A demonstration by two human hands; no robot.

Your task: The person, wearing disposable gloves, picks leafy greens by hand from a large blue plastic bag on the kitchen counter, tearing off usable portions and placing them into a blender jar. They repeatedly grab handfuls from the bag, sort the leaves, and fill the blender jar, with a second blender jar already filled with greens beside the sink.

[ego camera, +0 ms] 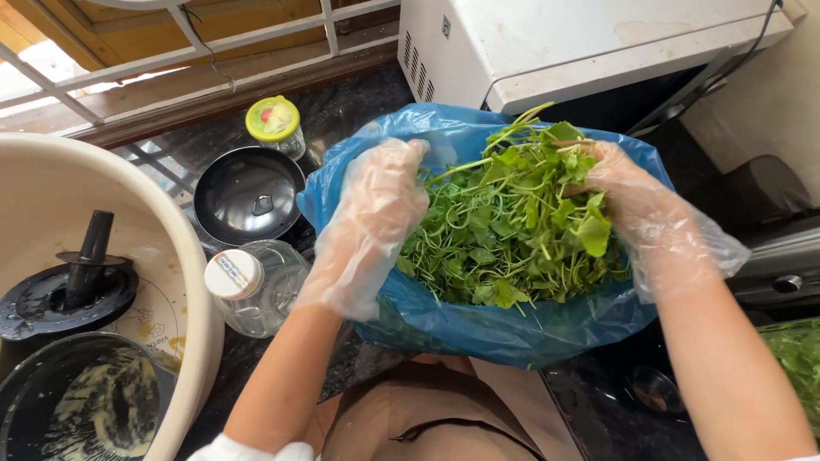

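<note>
A blue plastic bag [478, 329] lies open on the dark counter, filled with leafy green stems [504, 226]. Both my hands wear thin clear plastic gloves. My left hand [371, 226] rests on the bag's left edge, fingers pressed against the greens and the bag's rim. My right hand [628, 192] is at the bag's right side, fingers closed around a bunch of the greens near their top.
A white microwave [564, 43] stands behind the bag. To the left are a black pan lid [248, 195], a yellow-lidded jar [275, 124], a clear white-capped bottle [252, 286] and a large cream basin [192, 248] holding dirty black parts. More greens [799, 358] lie at the right edge.
</note>
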